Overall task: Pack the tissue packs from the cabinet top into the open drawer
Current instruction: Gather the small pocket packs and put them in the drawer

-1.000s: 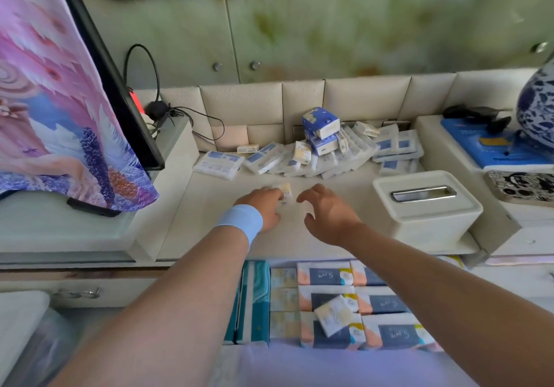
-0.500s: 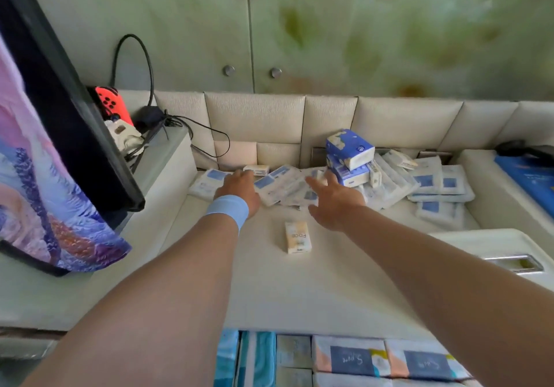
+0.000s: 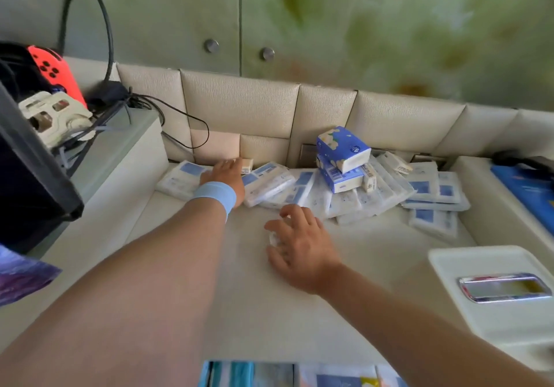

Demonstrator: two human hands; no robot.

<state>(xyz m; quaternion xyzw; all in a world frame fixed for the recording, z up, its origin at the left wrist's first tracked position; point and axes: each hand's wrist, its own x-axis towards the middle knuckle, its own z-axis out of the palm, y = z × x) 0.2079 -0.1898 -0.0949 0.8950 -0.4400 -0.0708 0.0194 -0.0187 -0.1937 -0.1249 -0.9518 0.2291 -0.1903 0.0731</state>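
Note:
Several flat white-and-blue tissue packs (image 3: 347, 200) lie in a heap at the back of the cream cabinet top (image 3: 239, 311). Two blue tissue bricks (image 3: 343, 149) are stacked on the heap. My left hand (image 3: 223, 173), with a light-blue wristband, reaches to the back and rests on a flat pack (image 3: 177, 178). Its fingertips touch a small cream pack (image 3: 247, 165). Nearer to me, my right hand (image 3: 299, 236) lies over a small tissue pack (image 3: 273, 238) with its fingers bent round it; most of that pack is hidden. The open drawer (image 3: 299, 376) shows at the bottom edge with packs in it.
A white tissue box (image 3: 479, 269) with a chrome slot stands at the right front. A raised ledge on the left carries a red game controller (image 3: 51, 65), a cream gadget and black cables. A dark screen (image 3: 27, 158) juts in at the left. A blue book (image 3: 527, 188) lies at the right.
My right hand pulled back from the heap and came down over the small pack lying on the top. My left hand reached further back. The view moved closer and up.

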